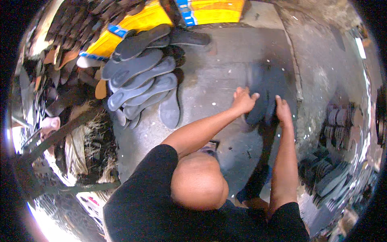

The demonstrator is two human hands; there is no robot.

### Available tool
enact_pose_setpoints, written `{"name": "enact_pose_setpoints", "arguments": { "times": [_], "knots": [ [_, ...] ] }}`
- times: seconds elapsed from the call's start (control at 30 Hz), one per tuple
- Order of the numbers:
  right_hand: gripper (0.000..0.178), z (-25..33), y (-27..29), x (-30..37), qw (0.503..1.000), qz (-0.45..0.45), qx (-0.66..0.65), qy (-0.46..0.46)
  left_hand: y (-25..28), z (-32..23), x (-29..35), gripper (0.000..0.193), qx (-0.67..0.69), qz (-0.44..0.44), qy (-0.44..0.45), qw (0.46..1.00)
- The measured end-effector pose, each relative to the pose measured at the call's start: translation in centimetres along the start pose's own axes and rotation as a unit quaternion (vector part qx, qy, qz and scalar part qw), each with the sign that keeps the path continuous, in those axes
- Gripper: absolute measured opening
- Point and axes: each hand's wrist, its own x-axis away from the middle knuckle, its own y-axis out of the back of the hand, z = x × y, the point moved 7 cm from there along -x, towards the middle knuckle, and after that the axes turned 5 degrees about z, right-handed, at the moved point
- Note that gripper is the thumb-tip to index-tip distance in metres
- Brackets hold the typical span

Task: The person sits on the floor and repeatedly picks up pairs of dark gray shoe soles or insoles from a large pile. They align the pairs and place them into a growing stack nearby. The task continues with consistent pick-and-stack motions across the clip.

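A pair of dark shoe soles (258,107), smeared by motion, is in front of me to the right, over the grey floor. My left hand (244,101) is at their left side, fingers curled and thumb against the dark edge. On the right side my right hand (283,109) grips the edge, its thumb toward the soles and its other fingers partly hidden. Left of my hands lies a loose heap of grey shoe soles (141,78), overlapping one another. One grey sole (169,109) rests at the heap's near right edge.
Yellow and blue sacks (213,11) lie at the far side. Dark soles (76,20) are stacked at the far left, near a wooden bar (64,129). Bundled soles (338,121) and a pile of grey-green soles (330,177) stand at the right.
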Motion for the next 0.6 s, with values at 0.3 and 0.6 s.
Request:
{"name": "enact_pose_setpoints", "arguments": {
  "times": [0.3, 0.6],
  "knots": [
    [0.058, 5.4, 6.3, 3.3, 0.986, -0.114, -0.04, 0.117, 27.5, 8.6, 9.8, 0.143, -0.526, -0.205, 0.069, 0.823],
    [0.051, 17.2, -9.5, 9.0, 0.957, 0.135, -0.136, 0.219, 20.7, 9.9, 11.9, 0.066, -0.54, -0.247, -0.087, 0.8]
  ]
}}
